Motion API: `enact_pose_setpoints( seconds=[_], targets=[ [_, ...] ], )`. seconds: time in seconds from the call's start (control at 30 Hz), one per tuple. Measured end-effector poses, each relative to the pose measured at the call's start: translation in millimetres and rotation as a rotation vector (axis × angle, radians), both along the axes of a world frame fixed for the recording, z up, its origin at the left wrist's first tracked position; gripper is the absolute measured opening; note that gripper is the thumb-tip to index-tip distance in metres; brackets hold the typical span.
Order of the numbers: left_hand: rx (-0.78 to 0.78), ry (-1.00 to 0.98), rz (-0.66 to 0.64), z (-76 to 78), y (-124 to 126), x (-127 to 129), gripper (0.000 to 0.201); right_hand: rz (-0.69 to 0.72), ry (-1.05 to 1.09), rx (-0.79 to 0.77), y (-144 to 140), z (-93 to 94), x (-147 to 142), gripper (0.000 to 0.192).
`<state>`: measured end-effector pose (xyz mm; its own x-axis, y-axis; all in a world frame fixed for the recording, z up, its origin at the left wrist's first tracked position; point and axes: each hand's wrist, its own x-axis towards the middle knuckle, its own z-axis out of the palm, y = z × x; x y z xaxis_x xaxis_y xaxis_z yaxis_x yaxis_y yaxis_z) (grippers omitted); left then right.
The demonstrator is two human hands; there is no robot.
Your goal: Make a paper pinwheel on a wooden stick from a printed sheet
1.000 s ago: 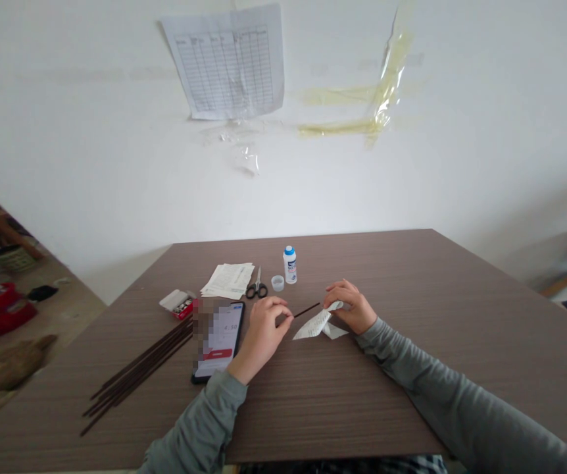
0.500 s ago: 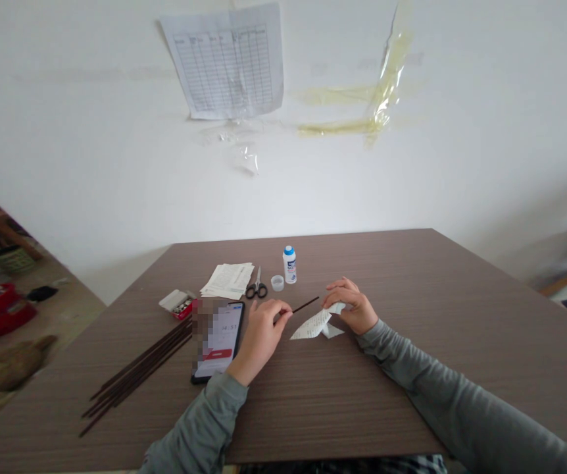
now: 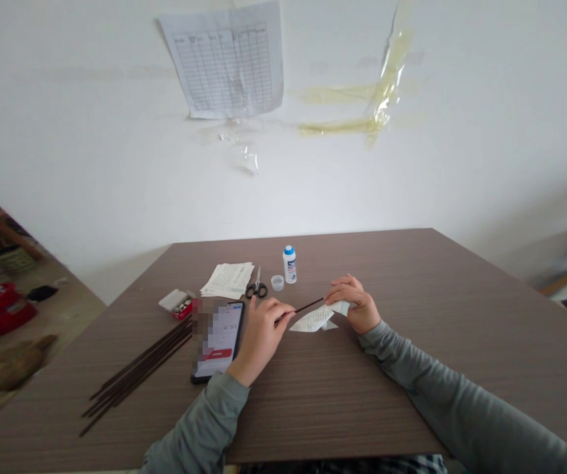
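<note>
Over the brown wooden table (image 3: 412, 368), our left hand (image 3: 260, 332) pinches a thin dark stick (image 3: 308, 307), fingers curled; our right hand (image 3: 355, 305) closes on a printed white paper slip (image 3: 316, 319), apparently meeting the stick's tip.

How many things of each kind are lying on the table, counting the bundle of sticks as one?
Phone: 1
Scissors: 1
Glue bottle: 1
Loose cap: 1
Paper stack: 1
Small red box: 1
Stick bundle: 1
Total: 7, apart from the stick and paper in the hands.
</note>
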<state>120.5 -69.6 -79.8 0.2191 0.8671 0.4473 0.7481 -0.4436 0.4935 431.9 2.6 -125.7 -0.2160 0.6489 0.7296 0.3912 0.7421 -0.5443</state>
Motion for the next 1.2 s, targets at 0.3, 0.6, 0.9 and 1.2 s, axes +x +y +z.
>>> enact_pose_setpoints(
  seconds=[0.3,0.6,0.9,1.2],
  targets=[
    [-0.025,0.012,-0.022,4.5,-1.0,-0.8,0.025,0.0,-0.013,0.007,3.6,-6.6,3.4,0.014],
    [-0.062,0.015,-0.033,7.5,-0.5,-1.8,0.027,-0.007,-0.004,0.002,1.9,-3.4,1.9,0.011],
    [-0.042,0.004,-0.018,4.5,-0.5,-0.7,0.028,-0.01,-0.002,-0.014,0.7,-0.8,1.1,0.011],
    [-0.063,0.0,-0.033,6.3,-0.5,-2.1,0.032,-0.062,0.009,0.002,-1.9,-1.1,-2.9,0.007]
  ],
)
